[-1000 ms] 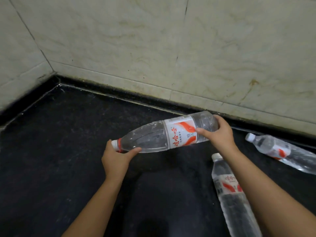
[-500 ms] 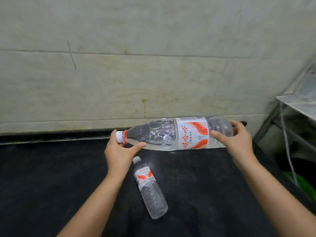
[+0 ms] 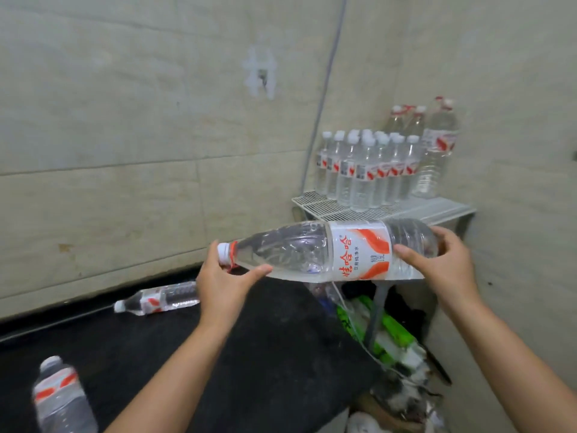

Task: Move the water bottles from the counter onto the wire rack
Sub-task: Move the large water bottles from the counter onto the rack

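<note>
I hold a large clear water bottle (image 3: 315,250) with a white-and-orange label sideways in the air, cap to the left. My left hand (image 3: 223,284) grips its neck by the cap. My right hand (image 3: 445,267) grips its base end. The bottle hangs just in front of and below the white wire rack (image 3: 315,203), past the right edge of the black counter (image 3: 249,370). Several small bottles (image 3: 362,170) and several large ones (image 3: 437,148) stand upright on the rack. Two small bottles lie on the counter, one by the wall (image 3: 157,300) and one at the lower left (image 3: 61,398).
Tiled walls meet in a corner behind the rack. A grey pipe (image 3: 324,89) runs down the wall to the rack. Under the rack, right of the counter, lies clutter with green and white items (image 3: 390,332). The rack's front left part is bare wire.
Both hands have carried the large bottle to the right, from over the counter to in front of the rack. The view has swung right, bringing the rack and its bottles into sight.
</note>
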`<state>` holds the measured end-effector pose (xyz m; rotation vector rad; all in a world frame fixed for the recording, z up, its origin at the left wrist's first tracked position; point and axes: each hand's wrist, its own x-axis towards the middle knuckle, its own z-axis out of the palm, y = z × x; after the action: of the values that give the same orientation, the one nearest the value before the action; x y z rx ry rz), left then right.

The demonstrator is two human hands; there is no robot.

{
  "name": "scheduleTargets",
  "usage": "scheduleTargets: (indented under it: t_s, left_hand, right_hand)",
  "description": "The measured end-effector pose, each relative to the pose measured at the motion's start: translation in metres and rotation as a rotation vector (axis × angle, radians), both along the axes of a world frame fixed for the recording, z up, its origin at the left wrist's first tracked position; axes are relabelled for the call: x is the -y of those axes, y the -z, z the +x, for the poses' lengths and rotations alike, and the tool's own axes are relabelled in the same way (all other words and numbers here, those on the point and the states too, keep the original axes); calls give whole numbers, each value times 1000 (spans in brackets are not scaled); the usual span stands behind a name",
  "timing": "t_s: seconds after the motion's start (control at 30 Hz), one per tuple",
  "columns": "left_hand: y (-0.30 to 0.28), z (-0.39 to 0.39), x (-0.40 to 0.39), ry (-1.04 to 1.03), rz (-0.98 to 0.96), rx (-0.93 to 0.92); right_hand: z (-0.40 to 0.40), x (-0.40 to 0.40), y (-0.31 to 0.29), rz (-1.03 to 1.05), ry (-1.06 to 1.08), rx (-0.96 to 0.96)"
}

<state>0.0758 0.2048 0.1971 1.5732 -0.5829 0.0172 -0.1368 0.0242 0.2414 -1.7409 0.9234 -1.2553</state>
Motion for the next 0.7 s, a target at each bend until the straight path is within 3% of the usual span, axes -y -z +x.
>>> scheduleTargets:
  t_s: [0.33, 0.7]
  left_hand:
    - [-41, -61, 144, 122, -28, 138]
    - [-69, -37, 339, 152, -7, 202]
  right_hand:
    - [-83, 117, -11, 18, 161, 134]
    - [-62, 305, -25, 6, 186, 93]
